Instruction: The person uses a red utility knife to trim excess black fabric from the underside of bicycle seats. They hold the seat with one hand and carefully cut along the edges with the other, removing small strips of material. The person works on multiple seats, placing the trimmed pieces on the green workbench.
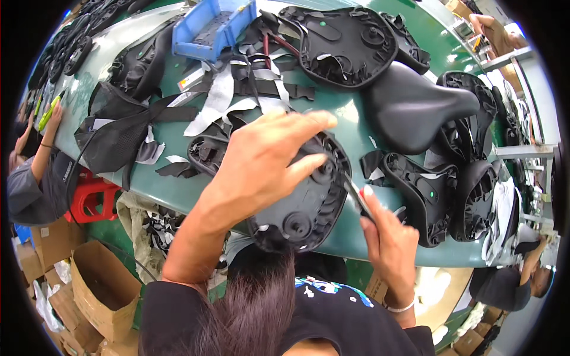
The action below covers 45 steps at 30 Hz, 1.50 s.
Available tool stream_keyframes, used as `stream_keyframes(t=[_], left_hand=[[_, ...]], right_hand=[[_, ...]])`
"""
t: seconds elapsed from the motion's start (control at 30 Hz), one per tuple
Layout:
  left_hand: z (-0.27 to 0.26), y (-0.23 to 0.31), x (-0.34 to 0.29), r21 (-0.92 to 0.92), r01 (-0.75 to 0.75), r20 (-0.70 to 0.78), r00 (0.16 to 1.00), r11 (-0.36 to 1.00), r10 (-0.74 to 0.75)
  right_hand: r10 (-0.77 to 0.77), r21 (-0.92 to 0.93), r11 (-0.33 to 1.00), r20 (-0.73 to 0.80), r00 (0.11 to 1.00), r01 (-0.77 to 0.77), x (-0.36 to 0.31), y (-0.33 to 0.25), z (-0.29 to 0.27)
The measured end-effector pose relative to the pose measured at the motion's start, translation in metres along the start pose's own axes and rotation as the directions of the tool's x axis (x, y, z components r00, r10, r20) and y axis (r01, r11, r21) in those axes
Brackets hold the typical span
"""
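An upturned black bicycle saddle (279, 207) lies at the table's near edge, directly in front of me. Its hollow underside faces up, and gathered cover material runs round the inside of the rim. My left hand (261, 157) is over its left and far part, thumb and forefinger spread apart; the other fingers are partly hidden. At the saddle's right rim, my right hand (389, 237) is closed round a slim knife (358, 200), its narrow blade pointing at the rim. Whether the blade touches the material I cannot tell.
More black saddles (409, 110) lie to the right and far side of the green table (356, 237). Fabric scraps, a black mesh bag (119, 115) and a blue bin (211, 29) stand beyond. Cardboard boxes (104, 291) and a red stool (95, 199) are at left. Other people work nearby.
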State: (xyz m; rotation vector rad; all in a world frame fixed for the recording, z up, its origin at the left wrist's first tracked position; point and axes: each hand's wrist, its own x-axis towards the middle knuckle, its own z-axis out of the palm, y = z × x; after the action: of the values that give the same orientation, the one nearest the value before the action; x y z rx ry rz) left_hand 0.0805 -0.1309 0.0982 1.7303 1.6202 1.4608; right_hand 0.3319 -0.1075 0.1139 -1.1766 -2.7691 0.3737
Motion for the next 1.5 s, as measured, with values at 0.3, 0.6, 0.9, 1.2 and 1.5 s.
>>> stream_keyframes(t=[0.3, 0.6, 0.9, 1.2, 1.5], left_hand=[[-0.001, -0.055, 0.034, -0.621, 0.329, -0.279, 0.755, 0.711, -0.593], [-0.026, 0.000, -0.057, -0.625, 0.262, 0.002, 0.943, 0.735, -0.334], [-0.180, 0.004, -0.015, -0.935, -0.320, -0.303, 0.945, -0.154, -0.126], [0.010, -0.033, 0.057, -0.158, -0.155, 0.658, 0.720, 0.975, 0.221], [0.028, 0.000, 0.101, -0.898, 0.105, -0.128, 0.867, 0.428, -0.481]], right_hand=[[0.018, -0.171, 0.985, 0.024, 1.000, -0.013, 0.002, -0.032, 0.001], [-0.435, -0.129, 0.864, 0.292, 0.851, 0.486, 0.120, 0.035, -0.050], [-0.050, -0.306, 0.943, 0.256, 0.965, 0.131, 0.004, 0.014, -0.057], [-0.181, -0.043, 0.980, 0.239, 0.954, 0.196, 0.034, 0.046, -0.060], [0.047, 0.029, 0.998, 0.089, 0.995, -0.050, -0.038, 0.019, -0.031]])
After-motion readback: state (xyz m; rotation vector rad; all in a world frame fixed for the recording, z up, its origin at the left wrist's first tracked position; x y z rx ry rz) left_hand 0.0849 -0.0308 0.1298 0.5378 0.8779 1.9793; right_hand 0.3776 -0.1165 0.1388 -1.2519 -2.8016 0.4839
